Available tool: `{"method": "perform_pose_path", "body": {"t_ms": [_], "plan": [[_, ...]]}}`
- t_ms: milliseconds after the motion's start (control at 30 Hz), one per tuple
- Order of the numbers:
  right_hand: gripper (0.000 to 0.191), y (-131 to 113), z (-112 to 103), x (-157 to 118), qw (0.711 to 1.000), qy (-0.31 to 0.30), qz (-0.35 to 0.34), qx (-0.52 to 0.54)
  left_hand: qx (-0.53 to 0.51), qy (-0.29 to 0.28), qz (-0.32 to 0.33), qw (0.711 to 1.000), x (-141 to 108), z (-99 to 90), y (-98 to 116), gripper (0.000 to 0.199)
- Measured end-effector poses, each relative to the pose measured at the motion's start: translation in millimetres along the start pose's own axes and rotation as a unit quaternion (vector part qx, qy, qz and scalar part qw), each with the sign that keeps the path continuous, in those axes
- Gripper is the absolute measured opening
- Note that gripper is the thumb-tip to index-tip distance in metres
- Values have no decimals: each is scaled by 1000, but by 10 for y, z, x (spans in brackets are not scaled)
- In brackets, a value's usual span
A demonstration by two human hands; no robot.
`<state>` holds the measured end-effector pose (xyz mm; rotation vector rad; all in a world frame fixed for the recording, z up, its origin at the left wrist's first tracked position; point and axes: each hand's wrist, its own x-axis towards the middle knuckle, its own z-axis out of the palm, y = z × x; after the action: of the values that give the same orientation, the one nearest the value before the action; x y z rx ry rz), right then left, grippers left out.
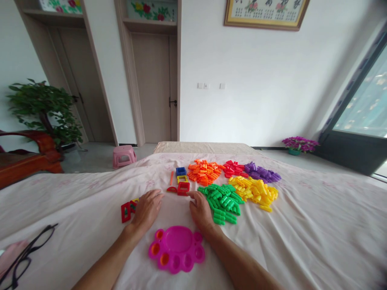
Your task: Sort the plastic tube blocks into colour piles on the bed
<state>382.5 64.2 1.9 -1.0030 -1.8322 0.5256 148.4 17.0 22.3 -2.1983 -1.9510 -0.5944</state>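
Observation:
My left hand (147,207) lies on the cloth with its fingers stretched forward, beside red plastic frame pieces (125,212) with bits of yellow and green, which it partly covers. My right hand (201,209) rests at the left edge of a pile of green plastic pieces (223,199), its index finger pointing at a red square frame (183,188); whether they touch I cannot tell. Behind that stand a yellow frame (182,179) and a blue frame (180,171). A red half-round piece (171,189) and an orange stick (172,177) lie to their left. Neither hand appears to hold anything.
A magenta paint palette (178,239), with orange in several wells, lies between my forearms. Piles of orange (204,171), red (234,168), purple (262,173) and yellow pieces (255,190) are at the right. Black glasses (28,251) lie at the left edge.

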Motion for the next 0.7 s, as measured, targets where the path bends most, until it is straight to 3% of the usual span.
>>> {"method": "perform_pose_path", "body": {"t_ms": [133,333,500,700], "plan": [[45,69,25,16,1000,13,19,8,-18,-18,21,999,311,124,161,40],[41,167,68,43,997,31,62,38,-6,-51,29,998,608,319,208,31],[38,190,84,53,997,30,59,32,25,-66,25,997,597,305,164,28],[37,177,84,56,997,42,58,28,79,-78,-28,993,470,92,-22,23]]}}
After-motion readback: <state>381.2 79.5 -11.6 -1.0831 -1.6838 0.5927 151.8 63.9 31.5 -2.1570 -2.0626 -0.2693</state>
